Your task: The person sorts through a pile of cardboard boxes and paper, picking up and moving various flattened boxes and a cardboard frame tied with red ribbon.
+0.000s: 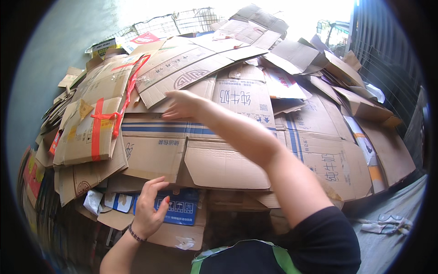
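My right hand (181,105) reaches out over the pile with its fingers apart and nothing in it. Below its fingertips lies a flattened cardboard box with blue stripes (154,129). Just beyond is a flattened carton with a round printed emblem (191,76). Lower down, my left hand (152,202), with a beaded bracelet at the wrist, is held up empty, fingers parted. It is in front of a blue printed carton panel (179,207) and near the pile's front edge. To the left rests a folded carton bound with red tape (85,126).
Stacked flattened cardboard (51,209) stands at the left by the wall (41,82). More loose boxes (349,99) heap up on the right, near a corrugated metal panel (379,37). A wire mesh fence (171,22) is behind. A whitish sheet (386,219) with a cloth lies at lower right.
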`<state>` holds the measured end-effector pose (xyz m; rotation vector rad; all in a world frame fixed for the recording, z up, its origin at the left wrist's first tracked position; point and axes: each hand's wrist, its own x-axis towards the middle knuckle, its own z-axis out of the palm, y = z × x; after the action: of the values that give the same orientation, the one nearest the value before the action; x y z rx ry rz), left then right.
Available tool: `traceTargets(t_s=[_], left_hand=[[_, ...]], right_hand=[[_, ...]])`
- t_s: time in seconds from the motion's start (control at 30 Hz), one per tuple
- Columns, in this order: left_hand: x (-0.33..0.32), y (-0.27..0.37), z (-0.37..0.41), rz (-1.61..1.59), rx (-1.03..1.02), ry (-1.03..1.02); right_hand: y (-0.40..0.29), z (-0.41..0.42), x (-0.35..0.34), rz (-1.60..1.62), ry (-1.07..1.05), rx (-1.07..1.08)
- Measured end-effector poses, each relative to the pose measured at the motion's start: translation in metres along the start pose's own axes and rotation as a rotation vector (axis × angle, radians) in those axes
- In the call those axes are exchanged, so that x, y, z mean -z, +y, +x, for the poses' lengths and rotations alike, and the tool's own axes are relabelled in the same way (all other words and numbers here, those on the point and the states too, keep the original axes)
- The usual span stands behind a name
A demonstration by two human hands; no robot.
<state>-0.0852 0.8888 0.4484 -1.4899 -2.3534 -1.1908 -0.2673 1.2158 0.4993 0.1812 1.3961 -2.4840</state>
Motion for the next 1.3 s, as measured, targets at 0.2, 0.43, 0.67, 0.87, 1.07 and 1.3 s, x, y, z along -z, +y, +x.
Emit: traceTargets(t_s=[0.2,0.43,0.67,0.87,1.07,1.3], left_hand=[[0.026,-0.032,-0.025,-0.226,0.253,0.122],[0.072,-0.116,-0.024,-0.391,0.119,0.178],[0.026,-0.136,0.130,-1.045,0.399,0.196],[-0.082,-0.031,0.245,-1.392,0.660,-0.381],[-0.169,-0.072,0.297,-1.652,0.199,-0.652],[-0.192,-0.071,0.323,-1.686,-0.356,-1.002]], right_hand=[[0.032,0.137,-0.053,0.299,0.445,0.304],[-0.014,0.035,-0.042,-0.012,0.588,0.616],[-0.089,-0.276,0.123,0.215,0.774,1.039],[-0.017,-0.400,0.139,0.216,0.664,1.193],[0.005,-0.433,0.173,0.207,0.547,0.721],[0.002,-0.410,0.190,0.027,0.719,0.832]])
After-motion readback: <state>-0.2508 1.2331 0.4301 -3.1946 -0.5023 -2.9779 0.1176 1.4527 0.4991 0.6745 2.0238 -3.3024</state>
